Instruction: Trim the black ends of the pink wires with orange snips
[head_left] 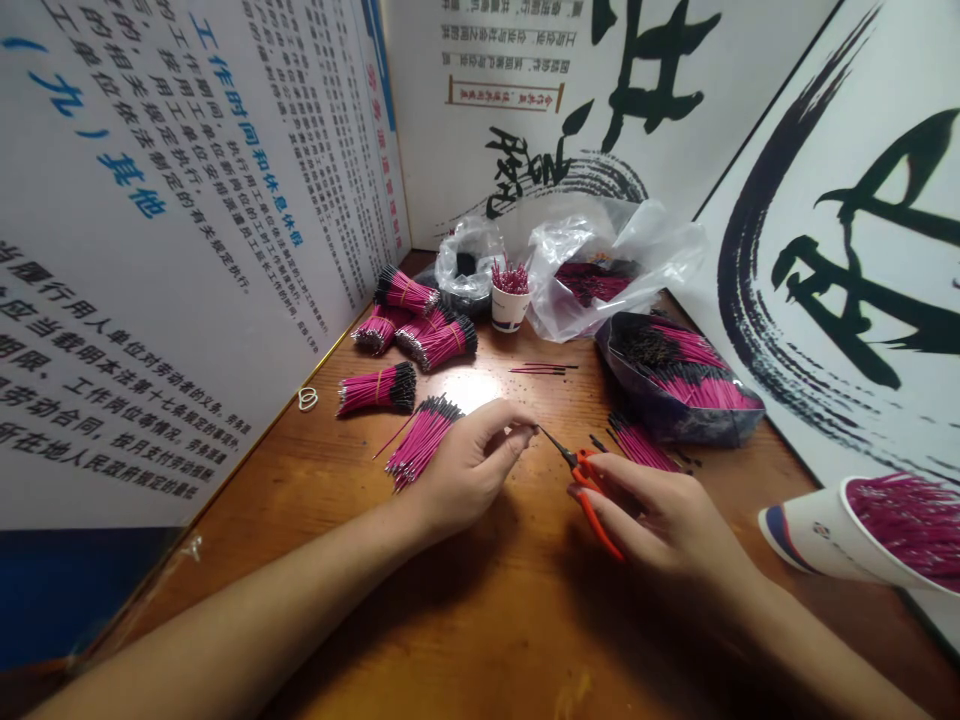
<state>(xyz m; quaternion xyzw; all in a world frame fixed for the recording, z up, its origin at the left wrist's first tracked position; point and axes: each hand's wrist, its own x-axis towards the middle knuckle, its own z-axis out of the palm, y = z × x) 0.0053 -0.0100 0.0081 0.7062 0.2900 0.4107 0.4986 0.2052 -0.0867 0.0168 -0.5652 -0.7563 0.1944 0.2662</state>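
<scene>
Printed panels wall the desk on three sides. At the back sits a clear bag; before it, right, a dark bag heaped with wires. The near cup stands at far right. The right hand is curled round orange handles; the left hand has fingertips pressed together, contents too small to tell, its wrist hiding part of a loose pile. Beyond lie banded bundles beside the far cup. The snips point at the left fingertips.
</scene>
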